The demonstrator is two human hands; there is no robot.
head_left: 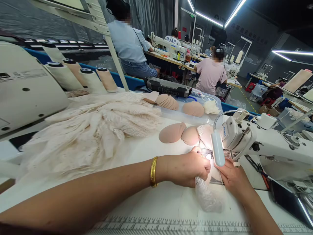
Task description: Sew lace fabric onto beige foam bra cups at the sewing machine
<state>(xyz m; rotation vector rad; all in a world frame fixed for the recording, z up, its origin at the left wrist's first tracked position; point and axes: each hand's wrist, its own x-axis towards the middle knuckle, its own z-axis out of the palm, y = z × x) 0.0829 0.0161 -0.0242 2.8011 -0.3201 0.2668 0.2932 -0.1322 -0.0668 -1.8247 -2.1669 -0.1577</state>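
Note:
My left hand (193, 167), a gold bangle at its wrist, is closed on white lace fabric (209, 197) that hangs down in front of it. Close to the needle area of the white sewing machine (244, 135), my right hand (233, 174) lies with fingers stretched over the fabric at the machine bed. A small lit lamp (218, 148) hangs between the hands and hides part of the sewing spot. Just beyond my left hand are beige bra cups (172, 133), the rightmost one edged with lace.
Cream lace fabric (97, 127) is heaped on the left of the table. Behind the cups stands a clear plastic tray (168, 112) holding more pads. Thread cones (93, 80) stand back left. A phone (290, 202) and scissors (264, 176) lie right. Several people sit at machines beyond.

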